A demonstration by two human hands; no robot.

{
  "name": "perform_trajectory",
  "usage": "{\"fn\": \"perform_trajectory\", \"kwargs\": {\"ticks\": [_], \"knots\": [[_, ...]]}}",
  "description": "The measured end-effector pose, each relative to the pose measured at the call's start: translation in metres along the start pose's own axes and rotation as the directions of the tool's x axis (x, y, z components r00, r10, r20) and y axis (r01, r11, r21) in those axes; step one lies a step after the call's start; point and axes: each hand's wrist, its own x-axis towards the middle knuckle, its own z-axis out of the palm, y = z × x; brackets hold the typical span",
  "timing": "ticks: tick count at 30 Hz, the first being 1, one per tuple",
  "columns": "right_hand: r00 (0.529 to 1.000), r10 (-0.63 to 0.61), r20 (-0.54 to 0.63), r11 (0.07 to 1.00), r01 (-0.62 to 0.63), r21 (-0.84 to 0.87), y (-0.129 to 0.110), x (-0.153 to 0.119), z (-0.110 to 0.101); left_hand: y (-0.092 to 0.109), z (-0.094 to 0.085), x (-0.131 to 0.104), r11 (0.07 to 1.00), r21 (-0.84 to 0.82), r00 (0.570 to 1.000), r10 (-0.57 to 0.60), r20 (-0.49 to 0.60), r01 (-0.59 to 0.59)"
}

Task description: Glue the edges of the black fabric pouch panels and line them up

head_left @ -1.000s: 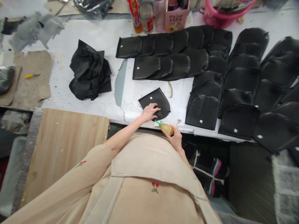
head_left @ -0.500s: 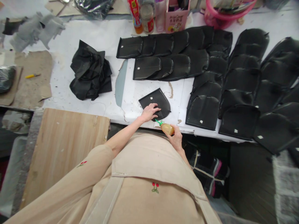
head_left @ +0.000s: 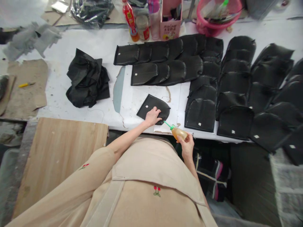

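Note:
A black, round-ended flat piece with a small white sticker lies on the white-covered table close to its front edge. On its near part rests my left hand, thumb and fingers apart, pressing the piece down. My right hand is closed around a small squeeze bottle with amber contents. Its thin green nozzle points left, the tip beside the rounded edge of the black piece. Whether the tip touches the piece, I cannot tell.
Overlapping rows of similar black pieces cover the table's right side. Crumpled black fabric lies left. At the back stand a red-labelled bottle, a glass jar, a pink box and a pink basket. A wooden board is near left.
My right hand has drawn the squeeze bottle back to the right, and its nozzle has moved off the black piece's near edge. My left hand's fingers have drawn in somewhat. The view has shifted.

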Motion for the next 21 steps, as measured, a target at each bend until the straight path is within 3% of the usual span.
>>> {"fn": "perform_trajectory", "kwargs": {"ticks": [4, 7, 15, 21], "knots": [[0.99, -0.095, -0.107, 0.995, 0.093, -0.022, -0.009, 0.0, -0.011, 0.023, 0.002, 0.016, 0.996, -0.016, 0.995, -0.091, 0.048, 0.092], [0.98, -0.157, -0.123, 0.983, 0.143, -0.117, -0.009, -0.002, -0.011, 0.03, 0.002, 0.021, 0.996, -0.006, 0.994, -0.087, 0.066, 0.087], [0.923, -0.385, -0.019, 0.834, 0.339, -0.435, 0.015, 0.0, 0.003, 0.029, -0.001, 0.021, 0.996, -0.012, 0.993, -0.089, 0.08, 0.09], [0.876, -0.481, 0.049, 0.735, 0.433, -0.522, 0.015, 0.002, 0.005, 0.016, -0.006, 0.019, 0.997, -0.082, 0.991, 0.023, 0.131, -0.012]]}}
